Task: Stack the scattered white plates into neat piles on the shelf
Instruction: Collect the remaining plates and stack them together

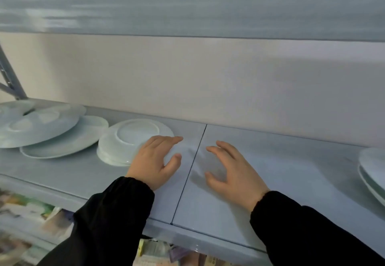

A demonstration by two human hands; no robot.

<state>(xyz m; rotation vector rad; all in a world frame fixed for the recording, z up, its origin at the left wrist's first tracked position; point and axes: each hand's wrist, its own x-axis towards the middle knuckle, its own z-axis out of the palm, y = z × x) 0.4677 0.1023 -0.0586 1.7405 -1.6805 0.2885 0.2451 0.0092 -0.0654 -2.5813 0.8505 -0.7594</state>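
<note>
A small pile of upside-down white plates [125, 140] sits on the grey shelf [281, 182], left of the seam. My left hand [156, 159] hovers over the pile's right edge, fingers spread and relaxed, holding nothing. Whether it touches the plates I cannot tell. My right hand [231, 172] is open over bare shelf just right of the seam, fingers spread, empty. At the far left, several larger white plates [41, 128] lie overlapping and askew. Two more white plates [373, 172] are stacked at the right edge, partly cut off.
The wall stands behind the shelf and another shelf board [187, 5] runs overhead. A metal brace [10, 78] rises at the back left. Blurred packaged goods [31, 213] fill the shelf below.
</note>
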